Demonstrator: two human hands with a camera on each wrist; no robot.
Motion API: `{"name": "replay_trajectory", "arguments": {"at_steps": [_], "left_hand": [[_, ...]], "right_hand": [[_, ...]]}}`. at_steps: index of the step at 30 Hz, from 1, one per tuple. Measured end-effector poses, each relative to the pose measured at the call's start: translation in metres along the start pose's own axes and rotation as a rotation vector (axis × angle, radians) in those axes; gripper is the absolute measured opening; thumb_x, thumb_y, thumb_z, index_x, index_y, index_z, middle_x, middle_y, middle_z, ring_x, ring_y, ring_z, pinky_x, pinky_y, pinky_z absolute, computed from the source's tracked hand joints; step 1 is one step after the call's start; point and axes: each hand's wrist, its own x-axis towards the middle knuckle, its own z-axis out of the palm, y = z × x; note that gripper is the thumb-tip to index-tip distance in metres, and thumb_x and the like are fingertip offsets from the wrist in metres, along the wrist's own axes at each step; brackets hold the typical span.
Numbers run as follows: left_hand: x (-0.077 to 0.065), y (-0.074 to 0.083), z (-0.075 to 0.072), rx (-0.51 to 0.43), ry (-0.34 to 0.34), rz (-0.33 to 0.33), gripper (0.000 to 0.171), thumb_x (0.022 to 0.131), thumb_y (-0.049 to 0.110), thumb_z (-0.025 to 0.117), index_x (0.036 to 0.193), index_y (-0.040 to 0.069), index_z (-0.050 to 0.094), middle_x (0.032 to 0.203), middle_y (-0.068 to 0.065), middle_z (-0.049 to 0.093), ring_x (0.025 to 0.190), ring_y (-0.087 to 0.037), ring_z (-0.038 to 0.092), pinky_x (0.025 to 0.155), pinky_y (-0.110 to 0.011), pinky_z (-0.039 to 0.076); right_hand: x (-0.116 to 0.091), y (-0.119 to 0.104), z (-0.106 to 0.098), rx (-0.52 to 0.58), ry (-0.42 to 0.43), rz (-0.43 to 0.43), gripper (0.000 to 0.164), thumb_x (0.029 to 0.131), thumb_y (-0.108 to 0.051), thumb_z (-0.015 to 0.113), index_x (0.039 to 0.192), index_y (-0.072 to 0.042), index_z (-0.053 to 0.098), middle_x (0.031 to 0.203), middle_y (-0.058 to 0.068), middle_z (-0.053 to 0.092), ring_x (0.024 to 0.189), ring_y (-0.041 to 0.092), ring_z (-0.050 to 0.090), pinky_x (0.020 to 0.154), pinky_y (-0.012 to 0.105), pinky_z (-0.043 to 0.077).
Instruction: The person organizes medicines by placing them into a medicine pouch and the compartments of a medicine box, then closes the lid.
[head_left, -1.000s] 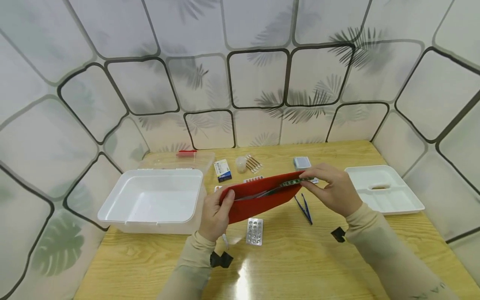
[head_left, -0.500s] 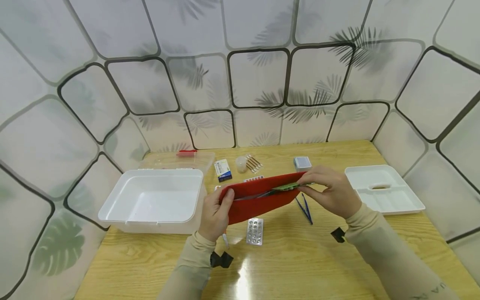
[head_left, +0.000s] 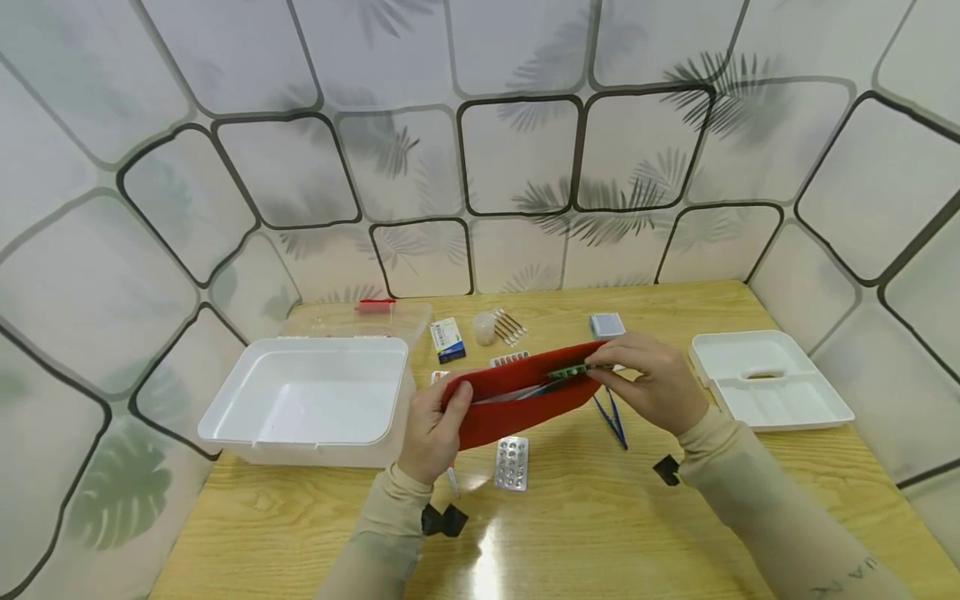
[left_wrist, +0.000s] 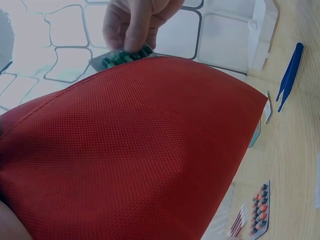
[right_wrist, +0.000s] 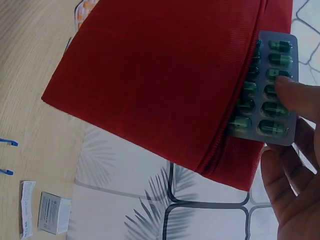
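Over the table (head_left: pixel 592 517), the pouch (head_left: pixel 510 419) hung gaping! Left hand (head_left: pixel 431 429) clamped its left end, presumably to steady it; right hand (head_left: pixel 652 379) pinched the blister (right_wrist: pixel 274 107), partly inside at the right, edge-on, likely to fit.

Blue tweezers (head_left: pixel 619 435) lie on a wooden table (head_left: pixel 585 533) between a white box (head_left: pixel 315 456) and a white tray (head_left: pixel 783 403).
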Motion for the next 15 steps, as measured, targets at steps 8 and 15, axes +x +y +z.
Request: {"name": "replay_trajectory", "arguments": {"at_steps": [8,15], "left_hand": [[0.0003,-0.0008,0.0005,0.010,-0.013,0.047,0.018,0.085,-0.018,0.051,0.095,-0.012,0.065,0.084,-0.023,0.069,0.072,-0.033,0.067,0.067,-0.027,0.055],[0.0005,-0.0016,0.0008,0.013,-0.004,0.066,0.019,0.084,-0.019,0.052,0.096,-0.013,0.065,0.084,-0.023,0.069,0.074,-0.034,0.067,0.069,-0.026,0.054]], "right_hand": [[-0.0050,0.0033,0.0015,-0.114,-0.128,0.087,0.026,0.069,-0.007,0.084,0.091,-0.014,0.075,0.089,-0.005,0.071,0.083,0.014,0.064,0.068,0.034,0.053],[-0.0077,0.0032,0.0041,-0.142,-0.268,0.079,0.024,0.071,-0.010,0.084,0.093,-0.017,0.076,0.091,-0.005,0.072,0.082,0.011,0.066,0.068,0.034,0.055]]}}
